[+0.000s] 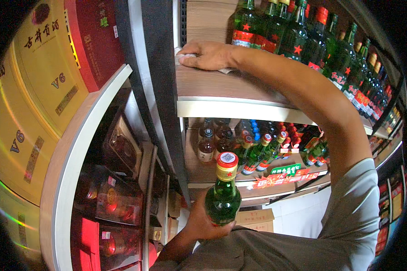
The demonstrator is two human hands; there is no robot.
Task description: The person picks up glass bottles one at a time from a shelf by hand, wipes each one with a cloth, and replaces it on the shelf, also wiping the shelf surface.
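Observation:
My left hand (207,220) grips a green glass liquor bottle (223,200) around its body, low in front of my chest. The bottle stands nearly upright, with a red and gold cap that bears a printed code. Up on the wooden shelf (217,83), my right hand (207,54) presses a white cloth (186,58) against the board, close to the dark upright post. The cloth is mostly covered by the hand. Beyond that forearm, a row of green bottles (246,30) with red labels stands on the same shelf.
A dark post (161,67) divides this shelf from the left one, where gold boxes (47,64) and a red box (95,44) stand. The lower shelf carries small brown bottles (206,147), green bottles (261,157) and a price sign (281,179). Cardboard boxes (256,216) rest below.

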